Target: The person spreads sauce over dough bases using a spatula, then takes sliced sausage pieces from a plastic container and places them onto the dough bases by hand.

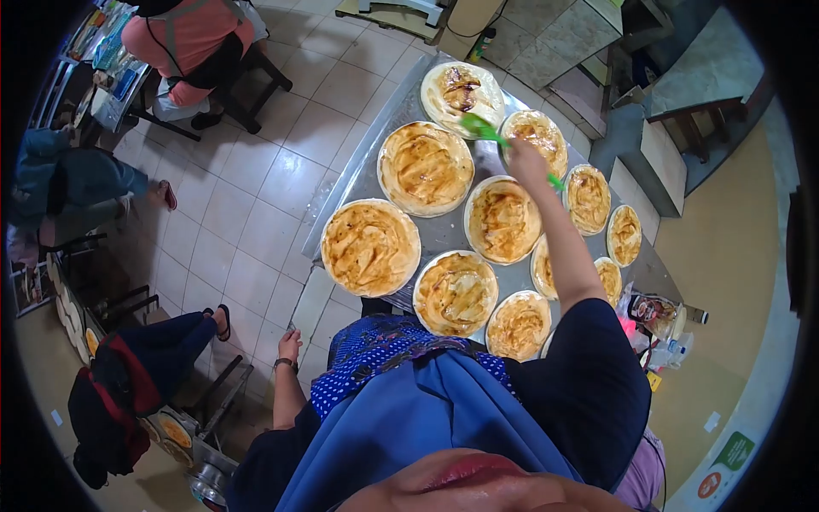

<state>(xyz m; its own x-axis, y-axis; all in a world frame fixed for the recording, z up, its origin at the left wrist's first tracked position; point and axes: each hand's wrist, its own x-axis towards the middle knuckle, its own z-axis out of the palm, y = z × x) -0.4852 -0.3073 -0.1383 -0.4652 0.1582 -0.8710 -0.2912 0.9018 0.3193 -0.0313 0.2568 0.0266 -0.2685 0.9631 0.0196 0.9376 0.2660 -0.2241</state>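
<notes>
My right grip (526, 162) is pinched round the handle of a green spatula (480, 127), and the handle's end pokes out below it to the right. The spatula's broad head reaches left and away from me, over the near edge of the farthest disc (462, 96), a pale round with dark brown sauce streaked on it. I cannot tell whether the two touch. Directly beneath my right grip lies a browned disc (534, 141), partly covered. Nearer to me is a glossy disc (503, 220); to the left sits a wide disc (425, 168), and to the right an oval-looking disc (587, 199). More such rounds spread closer to my body, all on a grey tabletop (488, 160).

My left grip (290, 346) hangs well apart, left of my right grip and off the tabletop; its fingers look curled, but I cannot tell whether they pinch anything. A dark wristband (286, 363) sits just behind it. Farther left, across the tiled floor (230, 213), a person in a pink top (183, 38) sits on a dark stool (247, 90).
</notes>
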